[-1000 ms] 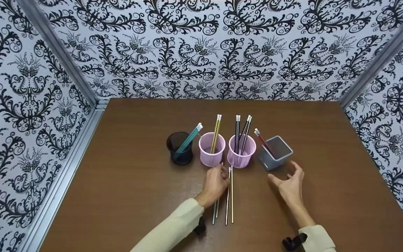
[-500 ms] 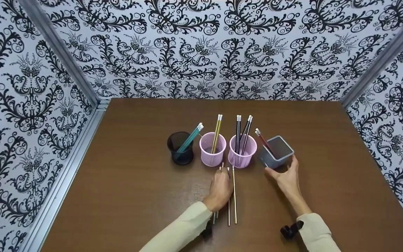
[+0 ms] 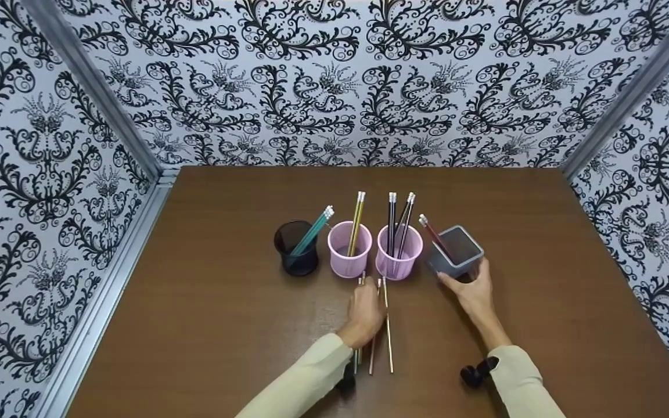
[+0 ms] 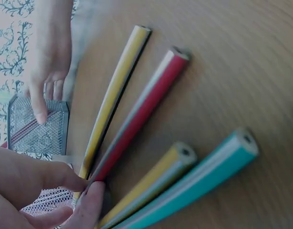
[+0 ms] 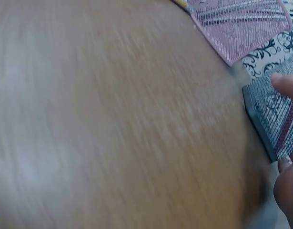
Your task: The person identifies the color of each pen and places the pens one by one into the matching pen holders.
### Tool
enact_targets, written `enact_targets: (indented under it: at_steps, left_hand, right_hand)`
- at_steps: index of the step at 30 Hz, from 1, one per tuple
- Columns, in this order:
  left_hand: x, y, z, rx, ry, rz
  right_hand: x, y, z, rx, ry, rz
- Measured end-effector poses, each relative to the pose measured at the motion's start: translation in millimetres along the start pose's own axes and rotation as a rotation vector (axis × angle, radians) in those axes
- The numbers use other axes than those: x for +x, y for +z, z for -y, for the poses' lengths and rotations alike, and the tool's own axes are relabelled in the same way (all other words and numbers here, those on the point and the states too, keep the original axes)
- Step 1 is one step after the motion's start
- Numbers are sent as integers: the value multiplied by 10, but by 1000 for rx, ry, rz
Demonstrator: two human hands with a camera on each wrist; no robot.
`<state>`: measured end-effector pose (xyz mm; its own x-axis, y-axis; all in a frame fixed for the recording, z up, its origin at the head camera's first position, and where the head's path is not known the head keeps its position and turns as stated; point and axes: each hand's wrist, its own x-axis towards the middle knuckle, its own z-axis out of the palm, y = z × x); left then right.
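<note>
My left hand (image 3: pixel 364 310) pinches a red pencil (image 4: pixel 141 109) between thumb and finger, low over the table. Beside it, in the left wrist view, lie a yellow pencil (image 4: pixel 115 90), another yellow pencil (image 4: pixel 153 183) and a teal pencil (image 4: pixel 194 183). My right hand (image 3: pixel 477 296) grips the grey square mesh pencil cup (image 3: pixel 446 269) at its near side, thumb on one face and fingers round the right side. Red pencils (image 3: pixel 432 233) lean inside that cup, white erasers upward. The far ends of the loose pencils are partly hidden under my left hand.
Left of the grey cup stand a pink mesh cup (image 3: pixel 392 270) with black pencils, another pink cup (image 3: pixel 347 267) with yellow pencils, and a black mesh cup (image 3: pixel 299 266) with teal ones. Patterned walls (image 3: pixel 334 87) border the brown table (image 3: pixel 207 325).
My right hand has moved up to the grey cup and taken hold of it. My left hand has shifted slightly right, onto the red pencil, whose near end has swung left.
</note>
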<state>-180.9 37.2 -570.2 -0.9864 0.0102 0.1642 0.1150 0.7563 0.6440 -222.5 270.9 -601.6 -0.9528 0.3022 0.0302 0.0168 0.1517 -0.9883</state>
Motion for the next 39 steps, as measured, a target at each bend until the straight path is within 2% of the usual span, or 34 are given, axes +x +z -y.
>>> enact_targets:
  at_steps: [3,6,12,17,23,29,33,36,39]
  left_hand:
    - [19,-24,9,14,-13,26]
    - [40,-77,-1,6,-28,61]
    - [103,-217,-83,-118,-54,108]
    - [233,-320,-253,-174,-53,176]
    - [407,-463,-564,-180,-48,231]
    - [564,-605,-855,-223,-26,223]
    - [695,-648,-1021,-282,-15,176]
    - [787,-638,-1109,-340,-36,129]
    - [863,-603,-1165,-416,-87,89]
  right_hand:
    - [17,-17,-48,11,6,13]
    - [23,-27,-76,-38,8,7]
    - [6,-9,-105,-132,-29,-11]
    - [-26,2,-146,-205,-75,-52]
    - [-32,7,-136,-196,-70,-56]
    - [-33,4,-121,-214,-55,-39]
    - [-45,0,-117,-206,-65,-33]
    - [-44,2,-132,-206,-93,-43]
    - [-37,0,-155,-213,-122,-70]
